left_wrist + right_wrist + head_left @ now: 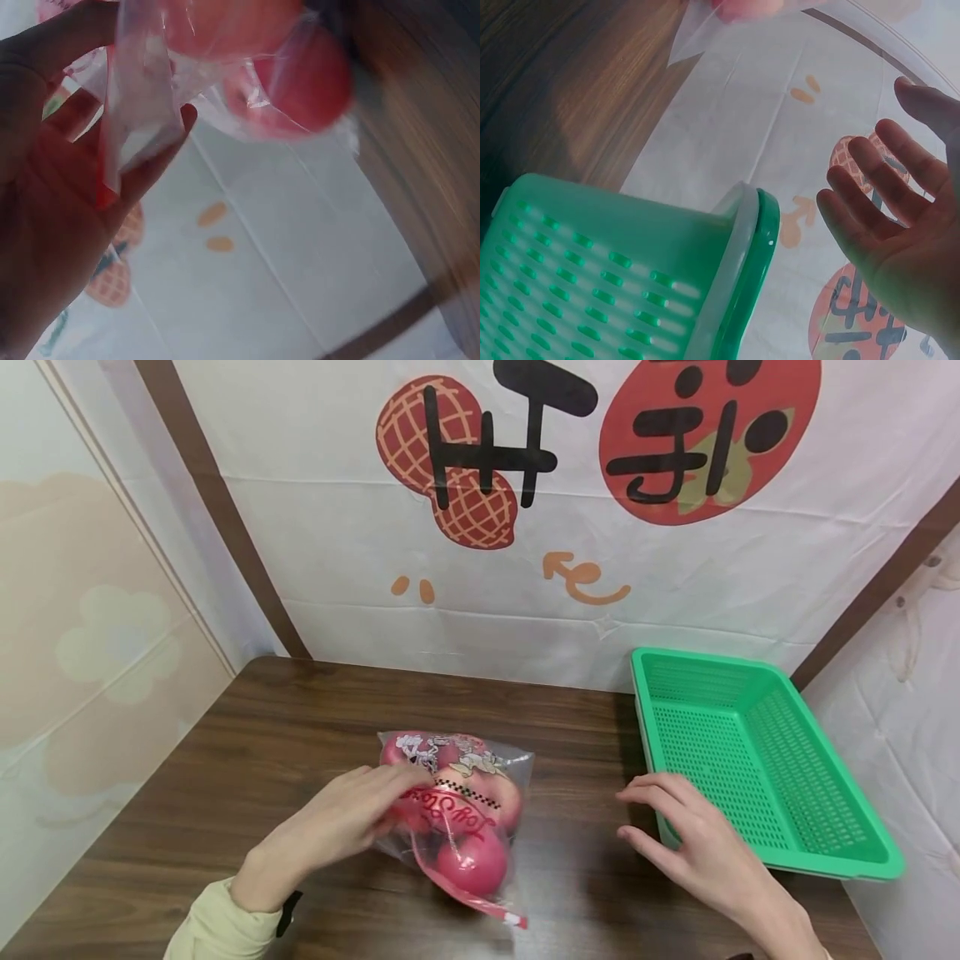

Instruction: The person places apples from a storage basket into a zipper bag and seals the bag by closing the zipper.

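A clear zip bag (517, 768) printed with cartoon figures and red lettering lies mid-table, its red zip strip towards me. Several round red and pink fruits, perhaps apples or peaches, fill it; one glossy red fruit (472, 860) sits near the strip. My left hand (330, 818) holds the bag's left side. In the left wrist view the plastic (142, 82) passes between thumb and fingers. My right hand (697, 839) hovers by the near left side of a green basket (832, 862), fingers spread and slightly bent, holding nothing. The right wrist view shows its palm (922, 262).
The perforated basket stands at the table's right side, against the cloth backdrop (337, 560). Dark wooden tabletop (247, 760) extends left of the bag and between bag and basket. Pale hanging cloth (90, 652) borders the table on the left.
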Demonstrator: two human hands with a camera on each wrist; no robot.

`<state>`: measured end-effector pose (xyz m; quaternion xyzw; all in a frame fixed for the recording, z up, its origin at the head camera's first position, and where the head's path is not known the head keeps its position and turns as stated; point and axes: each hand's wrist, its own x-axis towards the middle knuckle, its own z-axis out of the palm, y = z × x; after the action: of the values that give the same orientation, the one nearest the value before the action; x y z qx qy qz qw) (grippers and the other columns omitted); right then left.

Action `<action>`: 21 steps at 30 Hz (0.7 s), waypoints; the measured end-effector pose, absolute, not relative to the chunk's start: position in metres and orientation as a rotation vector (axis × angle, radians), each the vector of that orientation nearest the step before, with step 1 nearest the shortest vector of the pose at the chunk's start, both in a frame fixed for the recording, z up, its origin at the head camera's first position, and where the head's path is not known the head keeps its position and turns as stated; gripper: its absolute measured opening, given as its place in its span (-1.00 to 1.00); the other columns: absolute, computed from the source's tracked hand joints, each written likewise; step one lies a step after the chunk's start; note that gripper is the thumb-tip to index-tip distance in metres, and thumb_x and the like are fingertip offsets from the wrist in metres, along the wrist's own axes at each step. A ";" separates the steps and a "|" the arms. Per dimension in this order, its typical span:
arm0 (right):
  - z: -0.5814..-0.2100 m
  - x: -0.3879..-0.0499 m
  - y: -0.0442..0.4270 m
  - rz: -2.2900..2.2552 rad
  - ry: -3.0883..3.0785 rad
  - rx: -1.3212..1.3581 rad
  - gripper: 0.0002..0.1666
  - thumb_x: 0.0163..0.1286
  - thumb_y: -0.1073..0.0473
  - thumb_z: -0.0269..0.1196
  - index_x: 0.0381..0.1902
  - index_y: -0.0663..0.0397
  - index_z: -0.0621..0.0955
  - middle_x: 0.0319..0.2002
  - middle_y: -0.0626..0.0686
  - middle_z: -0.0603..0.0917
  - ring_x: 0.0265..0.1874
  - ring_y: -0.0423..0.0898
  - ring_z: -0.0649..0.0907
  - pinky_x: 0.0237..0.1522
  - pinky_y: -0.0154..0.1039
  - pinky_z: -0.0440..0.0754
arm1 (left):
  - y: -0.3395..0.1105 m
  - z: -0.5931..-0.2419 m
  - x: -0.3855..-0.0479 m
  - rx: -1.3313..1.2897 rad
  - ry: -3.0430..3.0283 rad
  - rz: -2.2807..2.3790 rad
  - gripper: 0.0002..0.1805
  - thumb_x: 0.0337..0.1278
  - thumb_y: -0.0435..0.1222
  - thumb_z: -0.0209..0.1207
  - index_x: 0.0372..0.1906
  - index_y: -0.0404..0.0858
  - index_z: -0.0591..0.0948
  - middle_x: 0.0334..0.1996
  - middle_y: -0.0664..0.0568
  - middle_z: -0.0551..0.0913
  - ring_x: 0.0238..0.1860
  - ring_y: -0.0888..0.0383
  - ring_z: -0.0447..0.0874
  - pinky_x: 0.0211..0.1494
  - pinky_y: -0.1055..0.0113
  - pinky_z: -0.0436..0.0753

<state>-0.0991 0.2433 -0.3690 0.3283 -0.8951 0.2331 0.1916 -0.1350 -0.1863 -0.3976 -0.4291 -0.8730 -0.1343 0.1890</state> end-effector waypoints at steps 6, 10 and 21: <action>-0.368 -0.100 0.249 0.630 -2.529 0.881 -0.54 0.08 0.17 0.49 -0.03 -0.17 0.64 -0.01 -0.20 0.59 0.06 -0.22 0.54 0.16 -0.60 0.34 | -0.212 -0.404 -0.143 -1.079 -2.430 -0.258 -0.30 -0.22 -0.46 0.43 0.17 -0.03 0.58 -0.07 0.17 0.63 -0.28 0.23 0.63 -0.28 0.24 0.65; -0.367 -0.101 0.252 0.618 -2.522 0.857 -0.54 0.08 0.18 0.49 -0.04 -0.17 0.64 -0.03 -0.21 0.59 0.05 -0.22 0.54 0.14 -0.61 0.35 | -0.225 -0.407 -0.145 -0.966 -2.461 -0.236 -0.33 -0.26 -0.48 0.44 0.11 0.00 0.63 -0.06 0.13 0.63 -0.42 0.19 0.60 -0.38 0.22 0.63; -0.367 -0.101 0.260 0.572 -2.509 0.792 -0.52 0.03 0.20 0.52 -0.06 -0.19 0.64 -0.04 -0.20 0.60 0.02 -0.21 0.54 0.10 -0.57 0.35 | -0.234 -0.428 -0.151 -0.593 -2.465 -0.232 -0.45 -0.15 -0.51 0.31 0.09 -0.15 0.64 -0.10 -0.06 0.68 -0.55 -0.02 0.59 -0.53 0.10 0.57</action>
<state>-0.1011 0.2603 -0.3666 0.2869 -0.9084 0.2072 0.2225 -0.1506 -0.2341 -0.4276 -0.2228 -0.9256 -0.0871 0.2934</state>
